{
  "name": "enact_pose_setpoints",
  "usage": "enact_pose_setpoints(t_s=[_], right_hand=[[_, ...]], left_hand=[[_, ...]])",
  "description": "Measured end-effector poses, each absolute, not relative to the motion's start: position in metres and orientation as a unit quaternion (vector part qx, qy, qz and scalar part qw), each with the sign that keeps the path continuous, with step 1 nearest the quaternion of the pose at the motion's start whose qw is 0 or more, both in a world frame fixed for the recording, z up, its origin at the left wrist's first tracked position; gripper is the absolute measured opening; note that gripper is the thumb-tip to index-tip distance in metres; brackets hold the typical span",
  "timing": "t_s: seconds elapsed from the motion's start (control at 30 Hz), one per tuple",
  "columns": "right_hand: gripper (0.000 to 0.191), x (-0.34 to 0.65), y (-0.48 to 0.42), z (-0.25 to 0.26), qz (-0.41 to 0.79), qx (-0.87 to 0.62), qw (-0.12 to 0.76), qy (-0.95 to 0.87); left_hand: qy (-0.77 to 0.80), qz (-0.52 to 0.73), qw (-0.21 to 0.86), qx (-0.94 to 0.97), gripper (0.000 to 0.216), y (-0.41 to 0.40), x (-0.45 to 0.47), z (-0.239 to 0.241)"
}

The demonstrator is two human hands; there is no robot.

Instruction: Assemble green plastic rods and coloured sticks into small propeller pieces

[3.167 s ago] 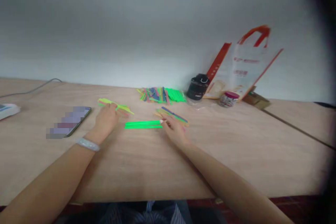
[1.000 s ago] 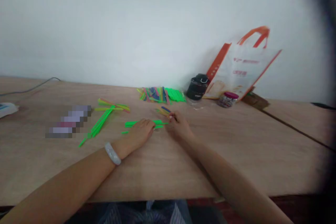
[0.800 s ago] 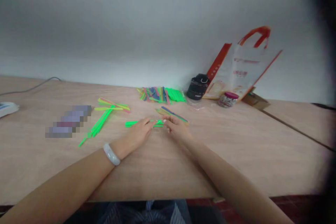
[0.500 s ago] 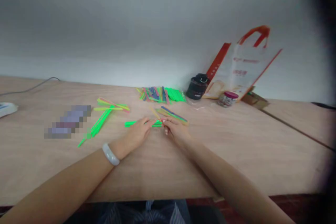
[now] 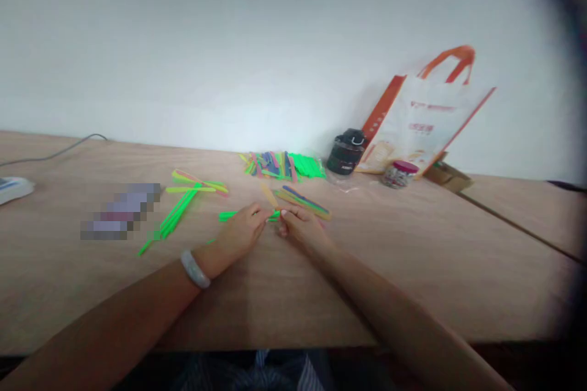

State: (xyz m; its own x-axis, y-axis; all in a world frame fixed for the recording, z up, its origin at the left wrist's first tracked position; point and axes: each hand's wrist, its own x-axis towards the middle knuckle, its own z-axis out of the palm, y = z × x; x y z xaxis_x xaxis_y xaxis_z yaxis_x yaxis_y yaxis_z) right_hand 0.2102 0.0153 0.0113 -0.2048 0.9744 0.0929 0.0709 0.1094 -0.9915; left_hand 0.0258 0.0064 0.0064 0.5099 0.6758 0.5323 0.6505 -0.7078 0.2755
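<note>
Table (image 5: 275,305) edge runs nearest, with wood surface from there up to both hands. Left hand (image 5: 243,229) is palm down, fingers bent, over green sticks (image 5: 227,216) laid left to right; whether it grips one I cannot tell. Right hand (image 5: 305,227) pinches the near end of an orange strip (image 5: 269,195) between its fingertips. This strip's long axis slants, its free end pointing away and leftward; it lies between the two hands, just beyond their fingertips. Loose strips (image 5: 305,200) sit just past the right hand, slanting away to the left. Left of the hands, a green bundle (image 5: 181,211) touches yellow blades (image 5: 192,189). Farther off, a mixed heap (image 5: 270,165), black jar (image 5: 346,153) and bag (image 5: 426,116) line the table's far edge, where the wall (image 5: 229,73) rises.
</note>
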Motion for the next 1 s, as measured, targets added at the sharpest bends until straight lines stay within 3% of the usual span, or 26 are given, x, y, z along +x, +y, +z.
enact_pose_setpoints(t_s=[0.63,1.0], right_hand=[[0.022,0.2099,0.0154,0.0069,0.479,-0.454,0.434,-0.613],[0.028,0.2075,0.0091,0.0034,0.300,-0.464,0.409,-0.726]], left_hand=[[0.401,0.306,0.008,0.863,0.029,0.0035,0.0264,0.0084],[0.443,0.224,-0.042,0.867,0.032,-0.0015,0.0274,0.0087]])
